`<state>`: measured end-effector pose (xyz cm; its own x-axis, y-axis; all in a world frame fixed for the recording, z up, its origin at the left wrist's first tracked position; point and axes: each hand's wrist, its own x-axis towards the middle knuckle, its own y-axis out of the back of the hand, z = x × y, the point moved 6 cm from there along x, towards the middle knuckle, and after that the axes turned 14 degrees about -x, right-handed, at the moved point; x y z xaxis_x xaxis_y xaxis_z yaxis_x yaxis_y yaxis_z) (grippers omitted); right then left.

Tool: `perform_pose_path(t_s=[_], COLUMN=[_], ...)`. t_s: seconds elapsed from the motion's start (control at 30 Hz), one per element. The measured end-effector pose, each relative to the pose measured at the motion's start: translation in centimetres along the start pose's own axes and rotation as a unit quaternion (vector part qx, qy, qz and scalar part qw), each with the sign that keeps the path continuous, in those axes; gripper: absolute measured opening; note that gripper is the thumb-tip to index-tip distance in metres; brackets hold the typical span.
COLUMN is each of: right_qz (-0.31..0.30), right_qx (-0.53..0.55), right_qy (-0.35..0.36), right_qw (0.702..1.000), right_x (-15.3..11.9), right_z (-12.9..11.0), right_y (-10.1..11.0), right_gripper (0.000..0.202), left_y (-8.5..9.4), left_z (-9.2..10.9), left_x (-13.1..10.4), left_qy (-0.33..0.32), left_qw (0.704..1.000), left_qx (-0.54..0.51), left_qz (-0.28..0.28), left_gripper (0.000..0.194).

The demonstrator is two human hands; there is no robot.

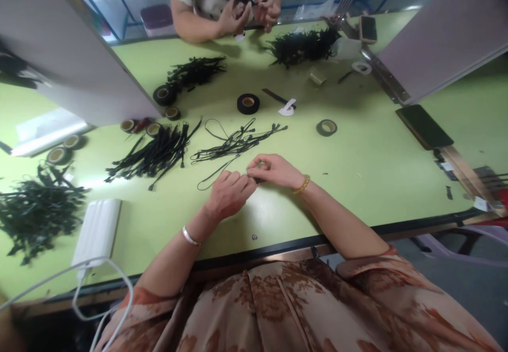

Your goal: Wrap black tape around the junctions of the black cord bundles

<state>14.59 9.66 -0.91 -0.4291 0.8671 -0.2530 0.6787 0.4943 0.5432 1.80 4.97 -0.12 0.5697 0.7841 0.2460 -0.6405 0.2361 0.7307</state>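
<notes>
My left hand is closed, knuckles up, near the front middle of the table. Fingertip to fingertip with it, my right hand pinches with thumb and forefinger. A short dark part of a black cable shows between them; the fingers hide most of it. One thin cable loop runs on the table toward my left hand. Just beyond lies a loose pile of thin black cables. To its left is a bundle of black cables, laid side by side.
Black tape rolls and a grey tape roll lie beyond my hands. A white power bank with a cord stands left, beside a tangled black heap. A phone lies right. Opposite, a co-worker's hands hold something black.
</notes>
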Motion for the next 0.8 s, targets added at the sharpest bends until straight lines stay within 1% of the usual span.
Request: perform_pose_path(t_s=[0.1,0.2,0.3,0.37,0.43,0.5,0.57,0.6,0.63,0.7,0.77,0.8], right_qz=[0.072,0.162,0.232,0.258,0.277,0.29,0.296,0.293,0.286,0.258,0.224,0.213], right_qx=[0.077,0.148,0.175,0.168,0.143,0.101,0.045,0.017,-0.005,-0.028,-0.04,-0.053], right_qy=[-0.022,-0.004,0.056,0.107,0.154,0.192,0.222,0.236,0.248,0.268,0.275,0.274], right_qw=[0.994,0.976,0.955,0.945,0.938,0.932,0.928,0.926,0.926,0.928,0.934,0.936], right_x=[0.0,-0.3,-0.7,-1.2,-1.8,-2.4,-2.9,-3.1,-3.2,-3.2,-3.0,-2.9], right_z=[0.0,-0.2,-0.7,-1.2,-1.8,-2.5,-3.2,-3.5,-3.7,-3.9,-3.8,-3.7], right_y=[-0.1,0.4,1.3,2.0,2.5,2.8,2.8,2.7,2.5,2.1,1.5,1.2], right_gripper=[0.028,0.035,0.037,0.037,0.037,0.035,0.032,0.03,0.029,0.027,0.025,0.025], left_y=[-0.7,-1.0,-0.7,-0.3,0.3,0.7,0.9,0.9,0.7,0.4,0.1,0.1], left_z=[0.2,0.2,0.2,0.0,-0.6,-1.5,-2.6,-3.0,-3.5,-4.0,-4.2,-4.1], left_x=[0.3,0.5,0.5,0.5,0.4,0.2,0.0,-0.1,-0.2,-0.3,-0.3,-0.3], left_qy=[0.008,0.059,0.123,0.159,0.198,0.237,0.264,0.273,0.282,0.296,0.302,0.299], left_qw=[1.0,0.997,0.991,0.987,0.979,0.965,0.937,0.916,0.889,0.819,0.751,0.73], left_qx=[0.023,0.05,0.043,0.018,-0.023,-0.091,-0.195,-0.259,-0.328,-0.46,-0.558,-0.588], left_qz=[-0.019,-0.027,-0.018,-0.002,0.03,0.073,0.118,0.137,0.153,0.174,0.183,0.182], left_gripper=[0.023,0.026,0.028,0.028,0.028,0.029,0.031,0.031,0.032,0.032,0.032,0.033])
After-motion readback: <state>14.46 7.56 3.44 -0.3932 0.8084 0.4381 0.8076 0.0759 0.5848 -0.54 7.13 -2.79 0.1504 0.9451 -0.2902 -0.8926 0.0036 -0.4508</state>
